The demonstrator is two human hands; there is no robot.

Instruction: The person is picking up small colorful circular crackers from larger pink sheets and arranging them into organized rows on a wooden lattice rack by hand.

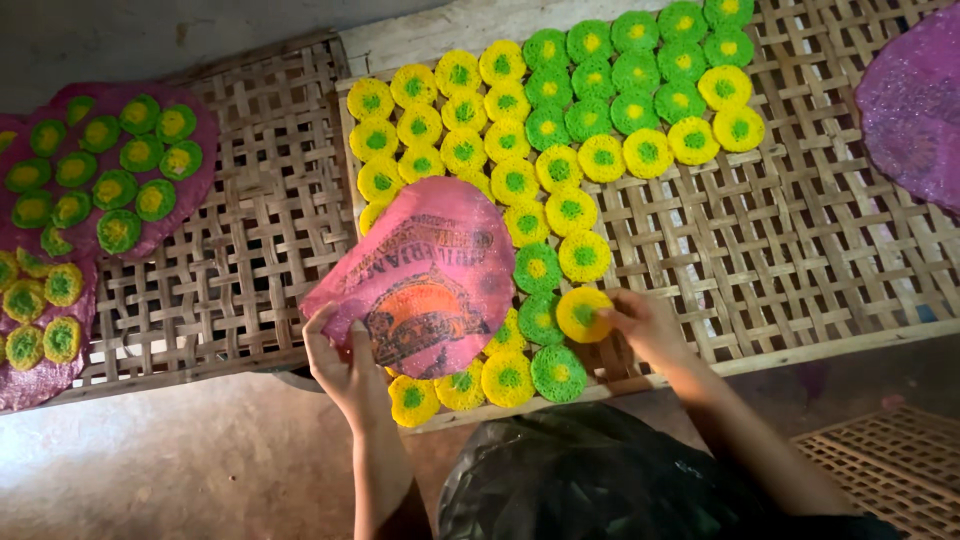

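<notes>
**Round crackers laid out on woven trays**

A large woven bamboo lattice tray [800, 230] with a pale wooden frame fills the middle and right of the view. A second woven bamboo tray [260, 200] lies just beside it on the left, and the corner of a third [890, 470] shows lower right, all over a bare, dusty concrete floor [200, 460].

On the big tray lie roughly forty-five small round lacy crackers [560, 170] in touching rows: yellow with green centres mostly, and green with yellow centres.

On the left tray, pink round plastic sheets [120, 100] carry some twenty more. Part of another pink sheet [915, 100] lies at the upper right.

The left hand [345, 365] pinches the lower edge of one pink printed round plastic sheet [425, 275], tilted over the crackers. The right hand [645, 322] grips one yellow cracker with a green centre [582, 314] by its edge, at the tray's near side.
</notes>
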